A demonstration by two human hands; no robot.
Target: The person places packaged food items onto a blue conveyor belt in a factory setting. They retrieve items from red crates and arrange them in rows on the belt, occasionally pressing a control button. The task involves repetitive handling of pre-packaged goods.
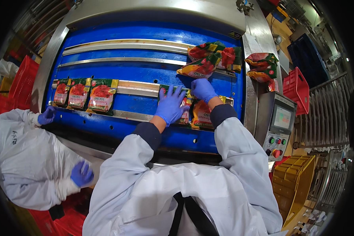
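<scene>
Bright light glints on metal bars near the far edge of the blue bed; the view curves toward black corners.

the red-and-green pouches bear printed lettering, a co-worker's white garment dark handwritten letters, the steel hood a yellow label

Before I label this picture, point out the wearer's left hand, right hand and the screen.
Left hand (170,107): head view, gloved back.
Right hand (204,91): head view, gloved back.
Screen (282,118): head view, display middle.
</scene>
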